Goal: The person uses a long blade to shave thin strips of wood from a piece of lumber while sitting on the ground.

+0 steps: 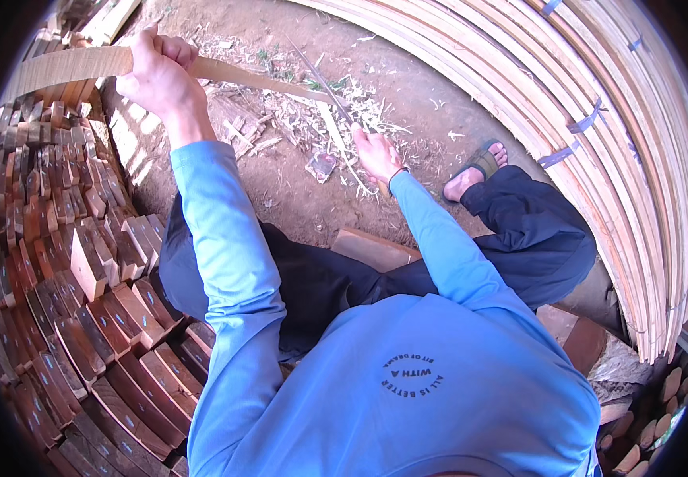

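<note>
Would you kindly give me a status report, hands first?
Left hand gripping wooden strip; right hand holding long-bladed tool; wood shavings on ground.

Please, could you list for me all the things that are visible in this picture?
Wood strip: one, pale, upper left to centre
Knife: one, grey blade, upper centre
Ground: one stretch, brown, upper centre
Shavings: many, pale, on the ground
Boards: many, pale, right side
Straps: several, bluish, on the boards
Wood pieces: many, brown, stacked left
Wood block: one, brown, centre
Round-ended pieces: several, tan, lower right
Sandal: one, olive, right of centre
Shirt: one, blue, lower centre
Trousers: one pair, dark, centre
Foot: one, in the sandal
Left hand: one, bare, closed around the wood strip
Right hand: one, bare, closed on the knife
</note>
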Demonstrator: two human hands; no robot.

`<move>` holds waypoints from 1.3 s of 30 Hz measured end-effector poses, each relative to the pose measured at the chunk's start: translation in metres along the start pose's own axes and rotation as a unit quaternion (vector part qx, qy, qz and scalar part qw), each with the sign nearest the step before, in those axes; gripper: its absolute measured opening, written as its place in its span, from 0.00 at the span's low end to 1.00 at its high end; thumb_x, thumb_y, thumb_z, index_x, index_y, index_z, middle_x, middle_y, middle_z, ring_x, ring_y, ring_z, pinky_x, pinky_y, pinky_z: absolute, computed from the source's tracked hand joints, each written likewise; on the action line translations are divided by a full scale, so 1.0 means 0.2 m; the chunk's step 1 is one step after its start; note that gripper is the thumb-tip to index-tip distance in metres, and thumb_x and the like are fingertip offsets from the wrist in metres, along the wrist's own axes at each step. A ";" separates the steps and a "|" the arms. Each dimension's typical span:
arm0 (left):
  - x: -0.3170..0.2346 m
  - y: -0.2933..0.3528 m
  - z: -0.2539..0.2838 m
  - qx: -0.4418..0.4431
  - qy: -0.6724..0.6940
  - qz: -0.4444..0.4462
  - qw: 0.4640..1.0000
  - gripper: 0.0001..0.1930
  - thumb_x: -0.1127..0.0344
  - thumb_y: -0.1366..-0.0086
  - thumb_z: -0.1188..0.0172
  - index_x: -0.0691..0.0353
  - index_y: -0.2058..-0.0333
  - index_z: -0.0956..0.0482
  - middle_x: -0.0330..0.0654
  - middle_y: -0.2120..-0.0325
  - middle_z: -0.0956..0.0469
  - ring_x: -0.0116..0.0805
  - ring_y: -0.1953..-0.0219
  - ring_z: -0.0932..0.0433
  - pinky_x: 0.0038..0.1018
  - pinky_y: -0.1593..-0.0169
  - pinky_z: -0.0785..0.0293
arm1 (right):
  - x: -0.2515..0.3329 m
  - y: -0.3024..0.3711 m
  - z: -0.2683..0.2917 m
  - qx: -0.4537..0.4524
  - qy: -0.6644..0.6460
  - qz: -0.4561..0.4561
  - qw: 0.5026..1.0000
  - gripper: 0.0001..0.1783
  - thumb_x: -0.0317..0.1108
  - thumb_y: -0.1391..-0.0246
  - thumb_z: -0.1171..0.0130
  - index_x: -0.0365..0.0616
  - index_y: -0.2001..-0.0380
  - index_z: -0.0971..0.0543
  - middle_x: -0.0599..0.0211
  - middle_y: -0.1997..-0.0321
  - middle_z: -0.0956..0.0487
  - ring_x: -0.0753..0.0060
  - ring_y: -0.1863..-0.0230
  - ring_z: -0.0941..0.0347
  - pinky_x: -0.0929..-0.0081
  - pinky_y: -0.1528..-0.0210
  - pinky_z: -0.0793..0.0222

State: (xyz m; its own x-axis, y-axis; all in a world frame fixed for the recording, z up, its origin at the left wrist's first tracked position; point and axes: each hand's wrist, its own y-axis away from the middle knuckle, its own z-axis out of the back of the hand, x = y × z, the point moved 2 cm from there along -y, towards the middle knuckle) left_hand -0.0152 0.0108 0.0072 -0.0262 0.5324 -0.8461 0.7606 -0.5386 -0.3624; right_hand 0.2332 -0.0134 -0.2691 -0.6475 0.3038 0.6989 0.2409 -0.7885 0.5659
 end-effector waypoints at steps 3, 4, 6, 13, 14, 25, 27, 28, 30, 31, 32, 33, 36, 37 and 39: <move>-0.03 -0.01 -0.01 -0.011 -0.012 -0.010 1.000 0.19 0.72 0.37 0.49 0.54 0.85 0.43 0.31 0.90 0.47 0.24 0.88 0.47 0.27 0.80 0.44 | 0.00 -0.07 -0.06 -0.091 0.033 0.101 0.990 0.37 0.62 0.36 0.62 0.36 0.75 0.23 0.60 0.85 0.28 0.64 0.86 0.29 0.63 0.81 0.30; -0.04 -0.04 0.00 -0.014 -0.019 -0.018 1.000 0.18 0.73 0.37 0.49 0.54 0.85 0.43 0.31 0.89 0.47 0.24 0.88 0.47 0.27 0.80 0.44 | 0.04 -0.10 -0.07 -0.052 0.006 0.057 0.997 0.36 0.61 0.36 0.61 0.37 0.78 0.25 0.62 0.86 0.30 0.66 0.87 0.31 0.64 0.83 0.33; -0.02 -0.07 0.06 -0.012 -0.016 -0.026 0.999 0.17 0.72 0.37 0.49 0.54 0.84 0.43 0.30 0.89 0.47 0.24 0.88 0.47 0.26 0.80 0.44 | 0.15 -0.04 0.03 0.066 -0.012 -0.088 0.994 0.42 0.62 0.37 0.63 0.27 0.74 0.21 0.50 0.81 0.23 0.57 0.80 0.22 0.62 0.68 0.23; 0.02 -0.03 0.08 -0.013 0.002 0.011 1.000 0.16 0.71 0.38 0.49 0.56 0.85 0.41 0.33 0.90 0.44 0.25 0.88 0.44 0.27 0.81 0.43 | 0.19 0.00 0.11 -0.033 0.068 0.098 0.992 0.41 0.60 0.36 0.64 0.28 0.73 0.20 0.37 0.75 0.22 0.41 0.68 0.20 0.55 0.57 0.25; 0.02 -0.02 0.07 -0.012 -0.004 0.019 1.000 0.16 0.70 0.37 0.50 0.55 0.83 0.42 0.31 0.89 0.46 0.24 0.87 0.46 0.27 0.80 0.44 | 0.11 -0.02 0.03 -0.071 0.069 0.114 0.988 0.41 0.60 0.36 0.65 0.28 0.73 0.20 0.35 0.74 0.22 0.40 0.67 0.21 0.54 0.56 0.26; 0.03 -0.05 0.11 0.002 0.020 0.009 1.000 0.18 0.72 0.39 0.49 0.56 0.86 0.42 0.34 0.91 0.43 0.25 0.89 0.43 0.27 0.83 0.43 | 0.19 0.01 0.02 -0.038 0.085 0.121 0.988 0.33 0.56 0.37 0.59 0.33 0.69 0.20 0.39 0.69 0.21 0.39 0.62 0.23 0.52 0.53 0.29; 0.05 -0.06 0.11 0.005 0.022 0.017 1.000 0.18 0.72 0.39 0.48 0.57 0.86 0.42 0.35 0.91 0.42 0.25 0.89 0.43 0.27 0.83 0.43 | 0.19 0.07 -0.01 -0.065 0.068 0.145 0.985 0.32 0.55 0.37 0.60 0.33 0.68 0.19 0.38 0.68 0.21 0.37 0.62 0.24 0.52 0.53 0.30; 0.05 -0.06 0.10 0.009 0.025 0.021 0.999 0.18 0.72 0.39 0.48 0.57 0.86 0.42 0.35 0.91 0.42 0.25 0.89 0.43 0.27 0.83 0.43 | 0.14 0.05 -0.04 -0.075 0.100 0.140 0.982 0.33 0.55 0.37 0.61 0.32 0.69 0.20 0.39 0.72 0.21 0.42 0.68 0.21 0.53 0.57 0.27; 0.03 -0.04 0.09 -0.007 0.014 0.016 1.000 0.18 0.72 0.39 0.48 0.57 0.86 0.42 0.35 0.91 0.42 0.26 0.89 0.43 0.27 0.83 0.43 | 0.04 0.02 -0.07 -0.021 0.047 0.002 0.999 0.37 0.57 0.37 0.62 0.31 0.70 0.20 0.42 0.76 0.21 0.47 0.73 0.21 0.57 0.59 0.24; 0.02 -0.04 0.09 -0.016 0.009 0.013 1.000 0.18 0.72 0.39 0.48 0.57 0.86 0.42 0.35 0.91 0.42 0.26 0.89 0.43 0.27 0.83 0.43 | 0.00 0.01 -0.06 0.007 0.020 -0.066 0.998 0.38 0.59 0.37 0.62 0.30 0.71 0.19 0.43 0.78 0.21 0.50 0.76 0.20 0.59 0.60 0.23; 0.03 -0.05 0.11 -0.002 0.012 0.007 1.000 0.18 0.72 0.39 0.48 0.57 0.87 0.42 0.36 0.91 0.42 0.26 0.89 0.43 0.27 0.83 0.43 | -0.03 -0.02 -0.01 0.025 0.058 -0.052 0.997 0.38 0.58 0.37 0.63 0.29 0.72 0.19 0.46 0.79 0.21 0.56 0.80 0.21 0.62 0.62 0.22; 0.03 -0.05 0.10 -0.001 0.013 0.007 1.000 0.18 0.72 0.39 0.48 0.57 0.87 0.42 0.36 0.91 0.42 0.26 0.89 0.43 0.27 0.83 0.43 | -0.02 -0.01 0.02 0.030 0.065 -0.040 0.997 0.38 0.58 0.37 0.63 0.30 0.73 0.20 0.48 0.80 0.21 0.58 0.80 0.21 0.62 0.65 0.23; 0.03 -0.04 0.08 -0.001 0.005 0.011 1.000 0.18 0.70 0.39 0.48 0.56 0.85 0.42 0.34 0.90 0.43 0.25 0.88 0.44 0.27 0.81 0.44 | 0.05 0.02 0.08 0.027 0.080 0.031 0.996 0.39 0.60 0.36 0.64 0.31 0.76 0.22 0.48 0.80 0.23 0.57 0.78 0.22 0.58 0.69 0.27; 0.02 -0.03 0.06 -0.004 -0.004 0.013 1.000 0.17 0.69 0.38 0.48 0.55 0.84 0.42 0.32 0.89 0.45 0.24 0.87 0.45 0.26 0.80 0.45 | 0.08 0.03 0.08 -0.001 0.073 0.053 0.996 0.38 0.59 0.36 0.63 0.30 0.74 0.21 0.44 0.78 0.22 0.52 0.74 0.22 0.56 0.64 0.27; 0.01 -0.01 0.04 -0.007 -0.011 0.018 1.000 0.16 0.68 0.37 0.47 0.54 0.82 0.41 0.30 0.88 0.47 0.23 0.86 0.46 0.25 0.79 0.46 | 0.12 0.05 0.06 -0.057 0.058 0.098 0.992 0.37 0.56 0.37 0.62 0.29 0.71 0.20 0.38 0.73 0.21 0.41 0.65 0.20 0.53 0.53 0.27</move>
State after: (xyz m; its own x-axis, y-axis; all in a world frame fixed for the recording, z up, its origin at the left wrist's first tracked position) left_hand -0.0211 0.0081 0.0034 -0.0133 0.4983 -0.8669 0.7704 -0.5475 -0.3265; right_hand 0.2289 -0.0088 -0.2417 -0.6771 0.0811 0.7314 0.2903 -0.8839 0.3667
